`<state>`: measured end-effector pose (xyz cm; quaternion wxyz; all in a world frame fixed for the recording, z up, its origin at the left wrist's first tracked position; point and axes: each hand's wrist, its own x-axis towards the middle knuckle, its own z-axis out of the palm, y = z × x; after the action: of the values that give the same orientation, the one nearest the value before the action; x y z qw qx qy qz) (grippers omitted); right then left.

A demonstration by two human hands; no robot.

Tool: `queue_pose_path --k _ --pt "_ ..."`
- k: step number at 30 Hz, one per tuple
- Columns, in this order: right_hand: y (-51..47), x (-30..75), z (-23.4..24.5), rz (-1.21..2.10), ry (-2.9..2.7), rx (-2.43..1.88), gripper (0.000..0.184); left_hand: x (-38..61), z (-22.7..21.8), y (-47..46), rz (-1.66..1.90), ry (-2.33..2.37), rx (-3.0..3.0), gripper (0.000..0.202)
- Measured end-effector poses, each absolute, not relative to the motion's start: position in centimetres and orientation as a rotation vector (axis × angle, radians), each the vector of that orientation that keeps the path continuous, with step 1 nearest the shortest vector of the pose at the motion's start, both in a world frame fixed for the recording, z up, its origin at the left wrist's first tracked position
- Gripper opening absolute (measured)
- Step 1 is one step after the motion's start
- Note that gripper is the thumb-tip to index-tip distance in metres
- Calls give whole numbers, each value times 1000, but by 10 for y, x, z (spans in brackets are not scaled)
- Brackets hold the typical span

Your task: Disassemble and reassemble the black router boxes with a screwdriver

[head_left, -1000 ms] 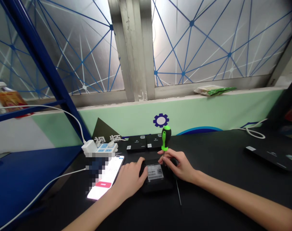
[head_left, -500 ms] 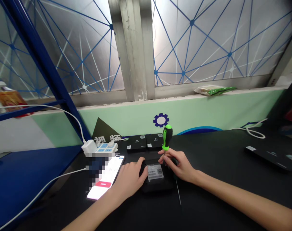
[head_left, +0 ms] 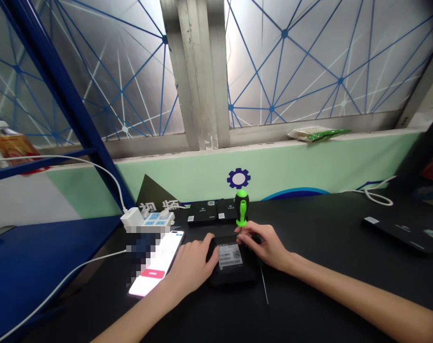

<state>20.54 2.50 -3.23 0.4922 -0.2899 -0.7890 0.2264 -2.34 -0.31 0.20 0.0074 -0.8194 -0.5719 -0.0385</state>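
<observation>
A black plastic box [head_left: 234, 276] with a white printed label [head_left: 230, 256] lies on the dark table in front of me. My left hand [head_left: 195, 257] grips its left side, thumb on the top near the label and fingers along the far edge. A screwdriver [head_left: 242, 208] with a green and black handle stands nearly upright over the box's far right corner. Thumb and fingers of my right hand [head_left: 264, 243] pinch its shaft just below the handle; the tip is hidden. From under that hand a thin metal shaft [head_left: 265, 286] sticks out toward me, its other end covered.
Left of the box lies a lit phone [head_left: 159, 267], partly blurred out. Behind it is a power strip [head_left: 155, 221] with a white charger [head_left: 132, 219] and cables. Two black boxes [head_left: 202, 213] sit by the wall; another black device [head_left: 404, 233] lies at right.
The screwdriver handle has turned about its axis, tipped slightly left and sits a little lower. My right fingers have shifted with it. My left hand and the box stay put.
</observation>
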Motion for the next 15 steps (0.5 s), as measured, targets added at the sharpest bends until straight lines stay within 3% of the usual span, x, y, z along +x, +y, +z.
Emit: queue_pose_path --k 9,15 --pt "22 208 -33 593 -1709 -665 15 -25 2 -3 -151 -1782 -2582 40" --pt "20 207 -22 772 -1419 -674 32 -27 2 -4 -169 -1773 -2611 41"
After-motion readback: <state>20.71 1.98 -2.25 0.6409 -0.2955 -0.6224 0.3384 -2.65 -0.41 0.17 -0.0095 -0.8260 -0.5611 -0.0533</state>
